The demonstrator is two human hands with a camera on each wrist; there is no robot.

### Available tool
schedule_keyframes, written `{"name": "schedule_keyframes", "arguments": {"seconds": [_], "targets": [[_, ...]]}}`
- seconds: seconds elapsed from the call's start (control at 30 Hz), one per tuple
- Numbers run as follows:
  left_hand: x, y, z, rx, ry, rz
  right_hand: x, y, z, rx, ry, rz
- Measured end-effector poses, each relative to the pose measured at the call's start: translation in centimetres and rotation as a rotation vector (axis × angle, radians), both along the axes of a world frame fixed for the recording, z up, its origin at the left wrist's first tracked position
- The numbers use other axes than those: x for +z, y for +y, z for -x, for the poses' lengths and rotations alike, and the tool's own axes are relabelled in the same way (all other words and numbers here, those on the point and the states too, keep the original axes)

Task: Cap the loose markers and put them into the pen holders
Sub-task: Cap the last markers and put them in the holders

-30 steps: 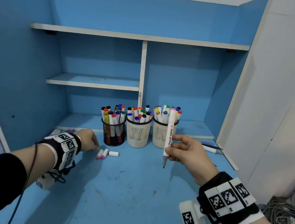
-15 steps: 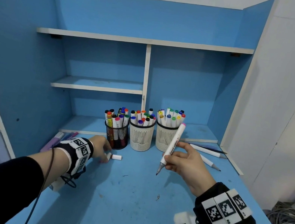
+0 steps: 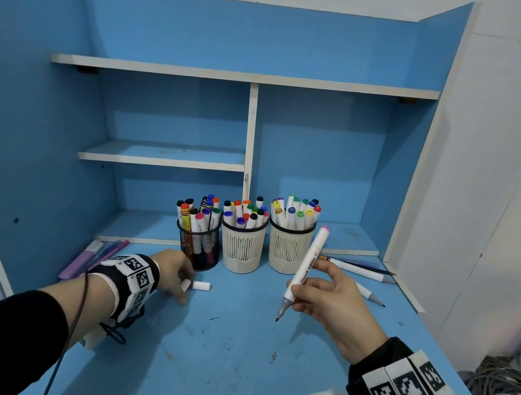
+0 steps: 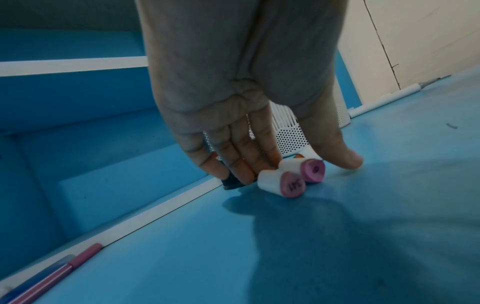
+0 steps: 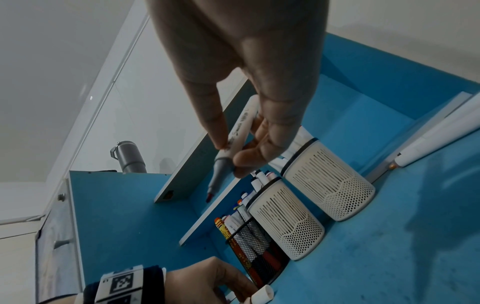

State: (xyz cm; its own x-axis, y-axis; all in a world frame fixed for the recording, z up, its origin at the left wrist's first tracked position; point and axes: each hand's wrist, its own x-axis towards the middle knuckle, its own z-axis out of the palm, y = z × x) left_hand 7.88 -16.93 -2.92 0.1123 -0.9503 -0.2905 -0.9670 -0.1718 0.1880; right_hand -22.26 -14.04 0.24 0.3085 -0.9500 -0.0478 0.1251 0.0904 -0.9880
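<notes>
My right hand pinches an uncapped white marker above the desk, grey tip pointing down, a pink cap on its upper end. The right wrist view shows the thumb and fingers holding that marker near its tip. My left hand reaches down to small white caps lying in front of the black mesh holder. In the left wrist view, straight fingers and thumb bracket two pink-ended caps and touch them. Two white holders, full of capped markers, stand beside the black one.
Two loose white markers and a thin brush lie at the desk's back right. Purple and pink pens lie along the left wall. The blue hutch rises behind the holders. A cable bundle sits off the right edge.
The right hand tilted the marker from upright to leaning, top end to the right, and lowered it. The left hand shifted right onto the caps, covering two of them.
</notes>
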Motion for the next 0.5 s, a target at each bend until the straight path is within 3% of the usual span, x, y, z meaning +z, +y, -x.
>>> {"name": "schedule_keyframes", "arguments": {"seconds": [0.2,0.5], "targets": [[0.0,0.5,-0.9,-0.013,-0.044,0.040,0.2,0.3,0.4,0.001,-0.008,0.005],[2.1,2.7,0.2,-0.029,0.127,0.353,0.8,0.7,0.3,-0.021,-0.052,0.013]]}}
